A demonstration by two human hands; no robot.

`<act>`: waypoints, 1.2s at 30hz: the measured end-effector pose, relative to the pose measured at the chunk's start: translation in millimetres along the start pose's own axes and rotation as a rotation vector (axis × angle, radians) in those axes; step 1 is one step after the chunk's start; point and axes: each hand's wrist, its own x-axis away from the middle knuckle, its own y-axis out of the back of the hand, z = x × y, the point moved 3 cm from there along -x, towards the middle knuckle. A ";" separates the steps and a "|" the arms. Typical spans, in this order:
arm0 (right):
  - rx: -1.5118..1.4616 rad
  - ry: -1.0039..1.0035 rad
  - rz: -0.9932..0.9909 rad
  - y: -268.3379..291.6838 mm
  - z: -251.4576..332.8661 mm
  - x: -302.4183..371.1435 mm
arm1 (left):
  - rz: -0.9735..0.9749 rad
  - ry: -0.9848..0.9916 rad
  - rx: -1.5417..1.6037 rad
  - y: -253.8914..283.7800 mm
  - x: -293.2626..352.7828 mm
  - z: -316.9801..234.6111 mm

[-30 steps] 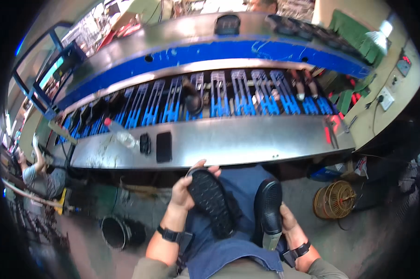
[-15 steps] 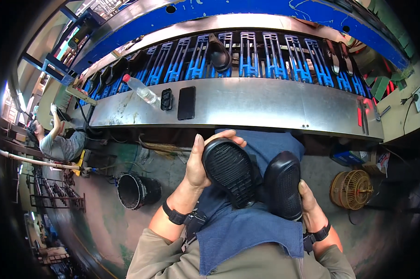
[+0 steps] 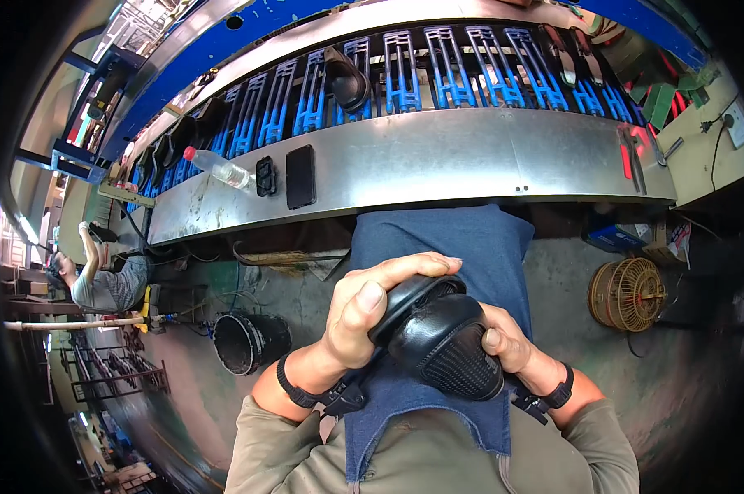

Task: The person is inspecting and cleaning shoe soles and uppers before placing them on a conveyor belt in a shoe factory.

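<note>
My left hand (image 3: 357, 317) is wrapped round a black shoe (image 3: 401, 303), its thumb and fingers on the shoe's edge. A second black shoe (image 3: 439, 329) is gripped at its side by my right hand (image 3: 508, 339), with a patterned sole partly showing. Both shoes are close together over my blue apron (image 3: 438, 239) and appear to touch. The second shoe overlaps the first and hides part of it.
Ahead runs a metal ledge (image 3: 438, 152) carrying a plastic bottle (image 3: 217, 167), a small black object (image 3: 266, 176), a phone (image 3: 301, 177) and red-handled pliers (image 3: 633, 160). Blue racks (image 3: 401, 78) lie behind it. A bucket (image 3: 248, 342), a round wire fan (image 3: 627, 295) and a co-worker (image 3: 109, 280) surround me.
The two shoes, held apart with soles showing, are now together and tilted. My right hand has moved inward and up. The view has shifted, so the ledge sits higher and further left.
</note>
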 end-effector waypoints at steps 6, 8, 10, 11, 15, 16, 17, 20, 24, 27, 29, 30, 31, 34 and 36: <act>-0.015 0.055 0.011 3.5 1.9 2.2 | 0.037 -0.026 -0.075 -4.7 -1.8 -2.8; 0.004 0.050 0.003 3.3 2.9 3.4 | 0.038 -0.028 -0.063 -8.2 -1.0 -3.4; 0.009 0.047 0.001 4.5 2.3 4.0 | 0.044 -0.034 -0.073 -8.4 -1.3 -2.5; 0.015 0.044 0.001 5.0 2.0 3.9 | 0.049 -0.040 -0.084 -8.3 -1.6 -2.2; 0.006 0.022 -0.012 4.8 -0.4 4.8 | 0.054 -0.038 -0.104 -10.1 -1.3 -5.4; -0.010 0.030 -0.010 4.2 -0.3 4.6 | 0.053 -0.033 -0.113 -10.4 -1.0 -6.2; -0.026 0.038 -0.008 3.6 -0.3 4.5 | 0.052 -0.028 -0.122 -10.8 -0.7 -6.8; -0.031 0.045 -0.012 2.4 -1.8 4.8 | 0.058 -0.015 -0.116 -11.9 0.3 -8.1; -0.035 0.024 -0.004 1.4 -0.4 5.9 | 0.060 -0.007 -0.104 -11.2 4.2 -3.1; -0.059 0.029 -0.008 1.9 -2.7 7.2 | 0.069 -0.056 -0.053 -12.5 5.5 -1.0; -0.083 0.019 -0.003 3.6 -5.1 8.9 | 0.062 -0.045 -0.035 -14.7 6.5 -1.0; -0.087 0.016 -0.006 4.5 -5.2 9.3 | 0.063 -0.040 -0.033 -14.5 6.6 -0.2; -0.088 0.019 0.005 5.1 -4.8 9.8 | 0.088 -0.048 -0.049 -14.9 6.9 0.4; -0.101 0.026 0.015 7.7 -8.7 12.7 | 0.111 0.034 -0.049 -24.3 12.5 -3.5; -0.112 0.030 0.016 8.9 -13.1 15.8 | 0.108 0.124 -0.034 -29.0 17.2 -3.9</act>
